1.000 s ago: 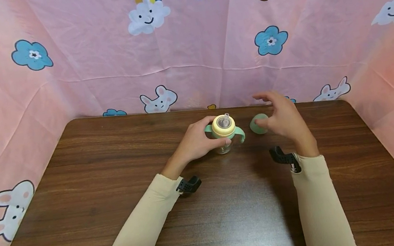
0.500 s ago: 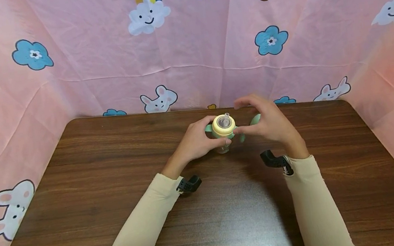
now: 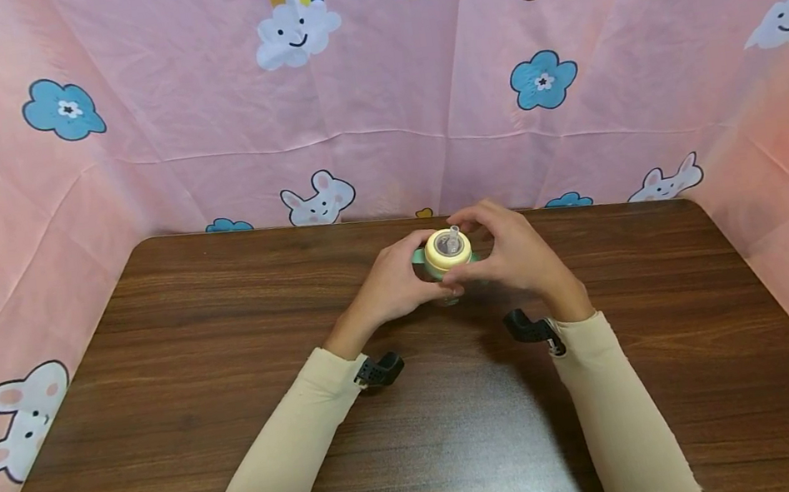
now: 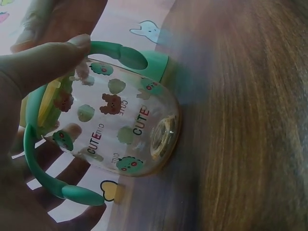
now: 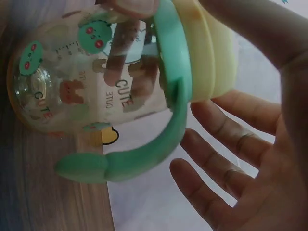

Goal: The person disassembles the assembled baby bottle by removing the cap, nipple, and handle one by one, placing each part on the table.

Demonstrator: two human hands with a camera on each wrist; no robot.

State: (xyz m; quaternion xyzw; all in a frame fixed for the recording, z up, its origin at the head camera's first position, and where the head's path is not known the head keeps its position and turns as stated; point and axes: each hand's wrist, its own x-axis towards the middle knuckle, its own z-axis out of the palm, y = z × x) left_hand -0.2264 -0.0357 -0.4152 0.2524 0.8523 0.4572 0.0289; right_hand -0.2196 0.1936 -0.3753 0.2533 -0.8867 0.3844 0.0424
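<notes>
A clear sippy cup point(image 4: 122, 113) with printed cartoon figures and "CUTE" lettering stands upright on the table toward its back. Two green handles point(image 5: 139, 161) stick out from its green ring, below a cream-yellow collar point(image 3: 447, 249) with a short clear spout point(image 3: 454, 236). My left hand point(image 3: 396, 281) grips the cup from the left, thumb in front and fingers behind. From the right, my right hand point(image 3: 517, 254) holds the collar between thumb and forefinger; its other fingers spread beside it. A green cap point(image 4: 156, 65) lies beyond the cup in the left wrist view, hidden in the head view.
The brown wooden table point(image 3: 278, 439) reaches back to a pink printed cloth point(image 3: 207, 96) that also hangs along both sides. A black wrist mount sits on the left sleeve point(image 3: 295, 453) and another on the right sleeve point(image 3: 622, 407).
My right hand has moved left, from over the green cap to the cup's collar, and its thumb and forefinger have closed there. The left hand and cup have stayed in place.
</notes>
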